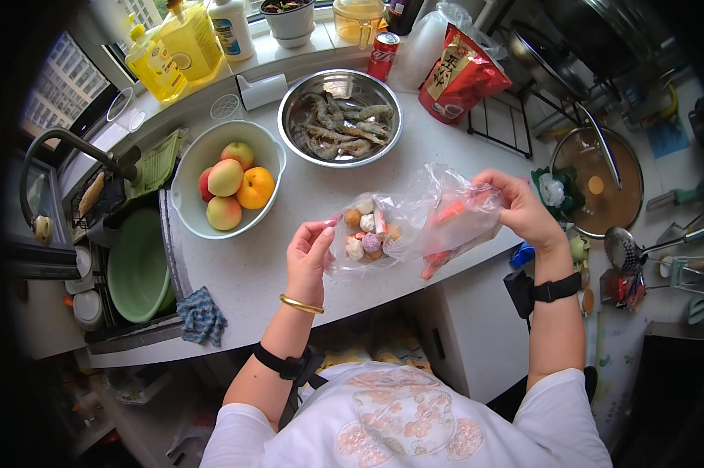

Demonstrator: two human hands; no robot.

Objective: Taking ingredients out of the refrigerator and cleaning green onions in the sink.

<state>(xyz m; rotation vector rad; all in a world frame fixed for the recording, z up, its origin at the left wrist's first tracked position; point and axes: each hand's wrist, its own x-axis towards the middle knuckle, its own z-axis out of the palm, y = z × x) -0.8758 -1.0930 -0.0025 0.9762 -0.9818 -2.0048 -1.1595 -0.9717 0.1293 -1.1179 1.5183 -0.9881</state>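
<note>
A clear plastic bag lies on the counter before me, and several round balls in white, brown and purple, with red-and-white sticks, show at its left end. My left hand pinches the left edge of this plastic between thumb and fingers. At the other end, my right hand grips the bunched plastic, near long red-orange pieces seen through it. Whether this is one bag or two I cannot tell. Behind the bag stands a steel bowl of raw shrimp.
A pale bowl of peaches stands left of the shrimp. Further left is a sink with a green basin; a checked cloth lies by its edge. A red pouch, a soda can and a wire rack stand behind.
</note>
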